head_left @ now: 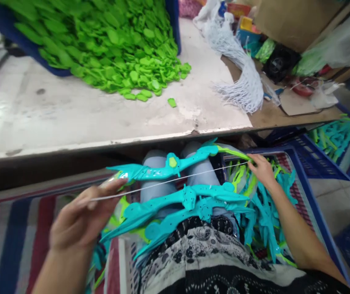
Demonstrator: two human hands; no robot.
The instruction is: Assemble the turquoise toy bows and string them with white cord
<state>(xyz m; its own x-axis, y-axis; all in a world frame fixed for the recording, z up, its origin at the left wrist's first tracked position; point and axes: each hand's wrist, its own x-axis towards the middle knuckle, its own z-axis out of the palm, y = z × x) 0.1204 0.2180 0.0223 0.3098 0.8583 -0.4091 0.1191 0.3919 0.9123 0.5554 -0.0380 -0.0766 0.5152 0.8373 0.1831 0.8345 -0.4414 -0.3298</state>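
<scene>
A turquoise toy bow [159, 173] with a lime-green tip lies across my lap, and a lime-green piece sits at its centre. My right hand [262, 171] is closed on the green tip at the bow's right end. From there a white string [175, 179] runs taut to my left hand [83, 214], whose fingers pinch it beside the bow's left end. Motion blurs the left hand a little, so I cannot tell whether it also grips the bow. Two more turquoise bow pieces [190, 197] rest on my lap, nearer my body.
Lime-green plastic pieces [113, 45] spill from a blue crate [176, 26] onto the white tabletop [79, 116]. White strings [239, 61] hang in a bundle at the back right. Blue crates with bow parts [334, 136] stand at the right. Striped cloth [12, 241] lies left.
</scene>
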